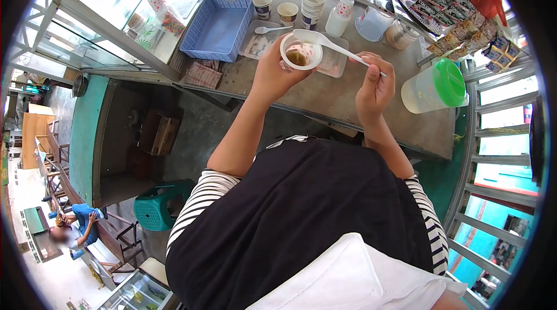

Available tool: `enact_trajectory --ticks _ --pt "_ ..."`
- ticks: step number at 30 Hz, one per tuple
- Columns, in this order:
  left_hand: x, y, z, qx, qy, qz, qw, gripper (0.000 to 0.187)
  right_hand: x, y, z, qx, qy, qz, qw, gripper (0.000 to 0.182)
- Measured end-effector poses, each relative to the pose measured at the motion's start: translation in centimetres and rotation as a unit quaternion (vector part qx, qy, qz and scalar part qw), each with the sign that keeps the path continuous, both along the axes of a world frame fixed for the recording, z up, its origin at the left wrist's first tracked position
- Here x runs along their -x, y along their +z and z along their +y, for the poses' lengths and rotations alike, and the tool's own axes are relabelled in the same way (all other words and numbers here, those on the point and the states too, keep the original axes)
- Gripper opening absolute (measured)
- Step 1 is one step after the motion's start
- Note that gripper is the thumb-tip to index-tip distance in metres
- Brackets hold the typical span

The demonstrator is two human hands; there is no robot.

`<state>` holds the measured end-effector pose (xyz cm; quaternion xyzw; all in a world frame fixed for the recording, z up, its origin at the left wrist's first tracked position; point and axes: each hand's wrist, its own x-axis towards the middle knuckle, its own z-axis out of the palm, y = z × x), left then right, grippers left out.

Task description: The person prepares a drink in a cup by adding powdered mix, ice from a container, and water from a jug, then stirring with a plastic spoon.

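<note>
My left hand (272, 78) is wrapped round a small white paper cup (304, 50) with a brownish liquid in its bottom. In my right hand (376, 86) is the thin end of a white plastic ladle (339, 49), pinched between thumb and fingers. The ladle's bowl lies over the far rim of the cup. Both hands are raised above the near side of the counter (348, 92). Behind the cup, partly hidden by it, is a clear shallow tray (335, 66). A white spoon (270, 30) rests on another tray to the left.
A blue plastic basket (217, 26) stands at the back left, beside printed paper cups (313, 5) and a folded cloth (203, 73). To the right is a pitcher with a green lid (448, 82). Sachets (441, 2) hang above it. A person (81, 226) sits far left.
</note>
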<state>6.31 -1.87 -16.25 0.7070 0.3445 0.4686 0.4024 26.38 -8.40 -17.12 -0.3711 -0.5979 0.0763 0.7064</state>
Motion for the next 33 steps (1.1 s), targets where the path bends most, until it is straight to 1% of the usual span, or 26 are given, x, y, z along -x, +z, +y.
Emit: enact_trajectory --ticks 3,4,5,6,8,9,11,12,14,15,17,19,21,23,24,26,27,29,30,31,32,33 --pt "0.1 -0.1 0.2 -0.003 -0.008 0.002 1.000 0.065 -0.2 0.5 -0.2 -0.016 0.017 -0.005 1.000 0.018" --pt "0.0 -0.3 0.4 -0.003 -0.008 0.002 1.000 0.065 -0.4 0.6 -0.2 -0.012 0.019 -0.031 0.999 0.015" --pt "-0.1 -0.7 0.5 -0.033 0.001 0.010 0.999 0.064 -0.6 0.8 -0.3 -0.009 0.020 -0.056 0.998 0.012" --pt "-0.2 -0.8 0.6 -0.063 0.010 0.019 0.998 0.063 -0.6 1.1 -0.3 -0.009 0.019 -0.056 0.998 0.012" --pt "-0.4 -0.8 0.5 -0.070 0.011 0.022 0.997 0.061 -0.7 1.7 -0.2 0.014 -0.007 -0.149 0.989 0.005" --pt "-0.5 -0.7 0.4 -0.078 0.012 0.025 0.997 0.059 -0.7 2.2 0.0 0.014 -0.009 -0.148 0.989 0.005" --pt "-0.7 -0.2 0.0 -0.089 0.002 0.032 0.996 0.058 -0.8 3.5 0.5 0.004 0.013 -0.264 0.965 0.007" --pt "-0.8 -0.1 -0.1 -0.099 -0.005 0.039 0.994 0.057 -0.8 3.8 0.6 0.005 0.010 -0.263 0.965 0.007" --pt "-1.0 -0.2 0.1 -0.117 -0.008 0.050 0.992 0.058 -0.9 4.3 0.9 0.018 0.015 -0.317 0.948 0.011" --pt "-1.0 -0.3 0.2 -0.135 -0.008 0.060 0.989 0.059 -0.8 4.7 0.9 0.018 0.014 -0.316 0.949 0.011" --pt "-1.0 -0.4 0.2 -0.133 -0.019 0.062 0.989 0.060 -0.8 5.5 1.1 0.012 0.018 -0.360 0.933 0.011" --pt "-0.9 -0.6 0.3 -0.130 -0.030 0.064 0.989 0.061 -0.8 5.7 1.5 0.020 0.019 -0.375 0.927 0.010" --pt "-0.8 -0.8 0.5 -0.167 -0.028 0.072 0.983 0.062 -0.6 5.8 1.6 0.027 0.021 -0.390 0.920 0.009" --pt "-0.9 -0.7 0.4 -0.164 -0.019 0.059 0.985 0.062 -0.3 5.8 1.6 0.050 0.013 -0.355 0.934 0.009" --pt "-0.9 -0.7 0.3 -0.161 -0.010 0.045 0.986 0.062 -0.1 5.4 1.6 0.050 0.013 -0.355 0.934 0.009" --pt "-0.8 -0.4 0.3 -0.147 0.007 0.053 0.988 0.061 0.3 3.6 1.7 0.071 -0.021 -0.277 0.958 0.009" --pt "-0.8 -0.2 0.4 -0.132 0.024 0.060 0.989 0.061 0.7 2.7 1.6 0.070 -0.020 -0.278 0.958 0.009" --pt "-0.8 0.1 0.4 -0.135 0.039 0.063 0.988 0.060 1.5 0.9 1.2 0.120 -0.047 -0.156 0.979 0.012" --pt "-0.9 0.1 0.5 -0.137 0.053 0.067 0.987 0.059 2.0 0.3 1.2 0.120 -0.046 -0.156 0.979 0.012" --pt "-1.0 0.0 0.5 -0.136 0.054 0.067 0.987 0.059 2.5 -0.3 1.1 0.177 -0.012 -0.039 0.983 0.015" --pt "-1.1 -0.3 0.5 -0.151 0.076 0.085 0.982 0.058 2.8 -0.9 1.0 0.231 0.021 0.080 0.969 0.018" --pt "-1.1 -0.4 0.6 -0.167 0.098 0.103 0.976 0.058 2.7 -1.6 1.2 0.232 0.021 0.080 0.969 0.018"
